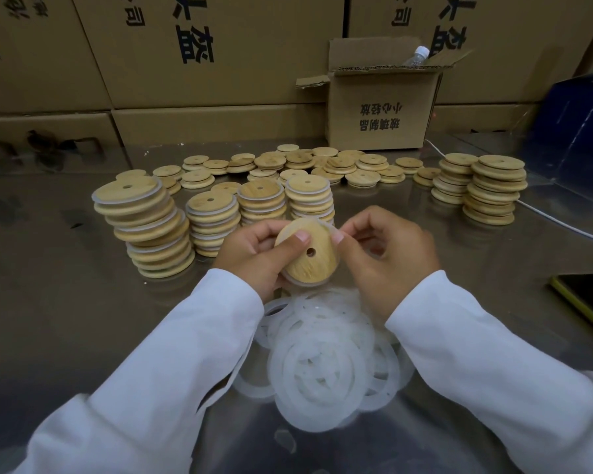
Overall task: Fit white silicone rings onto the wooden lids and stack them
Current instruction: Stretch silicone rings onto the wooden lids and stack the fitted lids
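Wooden lid (308, 268), one item: round, pale grain, a small hole off centre. We hold it raised above the steel table (65, 319), face toward us, between both hands and just in front of the ringed stacks.

Left hand (250, 251): grips the lid from the left, thumb pressed across the face, fingers curled behind.

Right hand (391, 254): pinches the white silicone ring (327, 225) at the lid's upper right edge, thumb in front, fingers curled. The ring shows as a translucent band along the rim at top right and along the bottom. We cannot tell whether it sits all the way round.

Ringed stacks (211, 224), four: they stand side by side beyond the hands, with white bands showing between the lids. The leftmost is the tallest and leans.

Loose rings (319, 364), one heap: they lie overlapping on the table below the hands, between our two white sleeves (476, 354).

Bare lids (322, 162), many: they are spread in low piles across the back of the table.

Bare stacks (493, 189), two: they stand at the right, close against each other and well apart from the ringed ones.

Small carton (380, 107), one: open, printed, at the back of the table. A plastic bottle (416, 56) with a white cap pokes out of it.

Large cartons (185, 46): these form a printed wall behind the table.

At the right we also note a blue panel (575, 131), a white cable (562, 220) running across the table, and a dark flat slab (586, 299) with a yellow-green edge.
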`<state>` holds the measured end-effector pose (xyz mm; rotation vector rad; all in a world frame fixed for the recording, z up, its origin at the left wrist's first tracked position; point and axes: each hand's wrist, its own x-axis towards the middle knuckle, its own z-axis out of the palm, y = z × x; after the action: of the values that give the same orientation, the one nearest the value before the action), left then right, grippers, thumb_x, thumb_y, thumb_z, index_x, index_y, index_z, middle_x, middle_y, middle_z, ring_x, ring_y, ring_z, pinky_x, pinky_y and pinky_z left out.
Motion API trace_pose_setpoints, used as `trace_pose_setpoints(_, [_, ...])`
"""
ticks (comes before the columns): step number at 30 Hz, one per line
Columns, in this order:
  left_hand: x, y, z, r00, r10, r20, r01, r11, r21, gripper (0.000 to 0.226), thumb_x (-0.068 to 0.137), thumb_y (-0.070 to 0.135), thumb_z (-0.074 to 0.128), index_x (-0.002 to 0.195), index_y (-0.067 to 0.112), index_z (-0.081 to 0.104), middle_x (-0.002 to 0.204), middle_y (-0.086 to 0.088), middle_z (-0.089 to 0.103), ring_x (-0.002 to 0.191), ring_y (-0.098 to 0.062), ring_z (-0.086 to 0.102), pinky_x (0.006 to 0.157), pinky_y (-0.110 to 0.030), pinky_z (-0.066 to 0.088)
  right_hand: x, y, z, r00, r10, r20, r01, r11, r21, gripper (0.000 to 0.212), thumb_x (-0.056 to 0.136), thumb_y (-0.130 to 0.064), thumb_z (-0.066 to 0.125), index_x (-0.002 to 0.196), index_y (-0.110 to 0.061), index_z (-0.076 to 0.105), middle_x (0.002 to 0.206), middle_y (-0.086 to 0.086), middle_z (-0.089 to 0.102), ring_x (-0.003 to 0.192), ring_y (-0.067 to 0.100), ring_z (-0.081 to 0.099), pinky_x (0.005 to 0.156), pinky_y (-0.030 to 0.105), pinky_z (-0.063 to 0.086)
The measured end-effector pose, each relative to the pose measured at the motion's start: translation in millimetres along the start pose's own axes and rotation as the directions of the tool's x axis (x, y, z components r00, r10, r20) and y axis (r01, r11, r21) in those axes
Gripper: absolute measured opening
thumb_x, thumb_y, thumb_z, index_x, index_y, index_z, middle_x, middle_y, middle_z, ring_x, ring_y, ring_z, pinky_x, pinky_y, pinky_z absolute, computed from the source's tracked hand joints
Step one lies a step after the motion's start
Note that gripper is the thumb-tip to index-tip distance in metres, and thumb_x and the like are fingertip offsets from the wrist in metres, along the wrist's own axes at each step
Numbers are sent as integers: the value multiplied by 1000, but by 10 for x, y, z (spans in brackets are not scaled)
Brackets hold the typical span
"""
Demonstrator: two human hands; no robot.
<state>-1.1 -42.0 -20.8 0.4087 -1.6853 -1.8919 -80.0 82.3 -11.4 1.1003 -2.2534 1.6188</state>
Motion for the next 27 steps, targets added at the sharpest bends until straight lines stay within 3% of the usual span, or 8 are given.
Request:
trace_pose_setpoints(5, [-5,-11,-22,999,51,13,-52,995,81,8,82,14,62,82,20,68,70,0,72,68,-14,69,65,-34,57,26,-5,-21,995,88,42,-91,991,96,17,79,-18,68,64,-23,62,65,-10,65,63,2,59,61,10,44])
trace_pose_setpoints(9, [-1,-12,-32,997,69,16,-70,994,80,7,81,15,62,83,19,67,72,0,72,71,-17,68,66,-38,57,62,-13,-45,987,148,70,-158,971,179,15,79,-13,68,65,-17,65,69,-3,68,70,13,64,65,16,50])
trace_pose_setpoints(14, [8,-8,-39,999,45,-1,-45,999,-14,10,79,16,63,87,14,69,79,-8,72,80,-26,68,72,-42,57,71,-57,-43,986,136,91,-152,967,203,16,80,-11,68,66,-18,64,68,-5,67,66,7,62,63,12,49])
trace_pose_setpoints(17, [4,6,-38,999,42,18,-41,998,-37,21,70,24,64,88,14,68,76,-4,72,76,-20,69,65,-36,58,69,-72,-46,982,153,113,-179,944,278,15,80,-10,68,67,-15,65,64,-4,66,60,4,61,58,8,46])
trace_pose_setpoints(27, [7,24,6,999,7,-37,-12,990,-139,10,84,11,57,89,8,64,76,-7,70,72,-20,68,63,-32,59,57,-47,-51,941,247,231,-321,868,378,9,79,-8,68,74,-14,64,60,-1,66,52,2,61,58,10,48])
